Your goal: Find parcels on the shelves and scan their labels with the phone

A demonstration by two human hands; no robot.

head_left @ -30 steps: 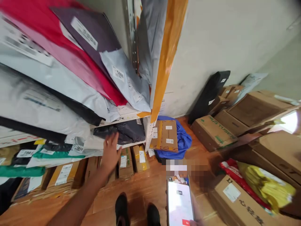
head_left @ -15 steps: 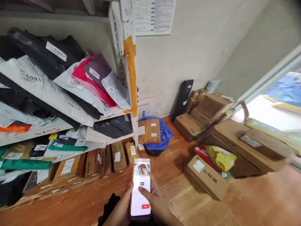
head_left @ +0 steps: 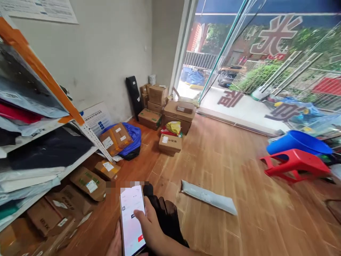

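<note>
A smartphone (head_left: 131, 227) with a lit white screen and a small red button is upright before me at the bottom of the view. My left hand (head_left: 115, 240) grips it along its left edge, with most of the fingers hidden. From the other side my right hand (head_left: 153, 224) wraps round the phone, its thumb laid on the screen. Dark pleated clothing (head_left: 166, 213) shows behind the right hand. Left of the phone, cardboard boxes (head_left: 89, 185) lie along the floor under a shelf.
A white shelf post (head_left: 98, 142) stands on the left beside parcel-filled shelves. Several boxes (head_left: 157, 94) are stacked by the far wall. A long grey parcel (head_left: 209, 197) lies on the wooden floor. At right are a red stool (head_left: 295, 165), a blue tub (head_left: 298, 142) and a glass door.
My view has swung right, bringing in the glass door, stool, tub and grey parcel. The phone now sits further left in view, still in both hands, and its screen content differs.
</note>
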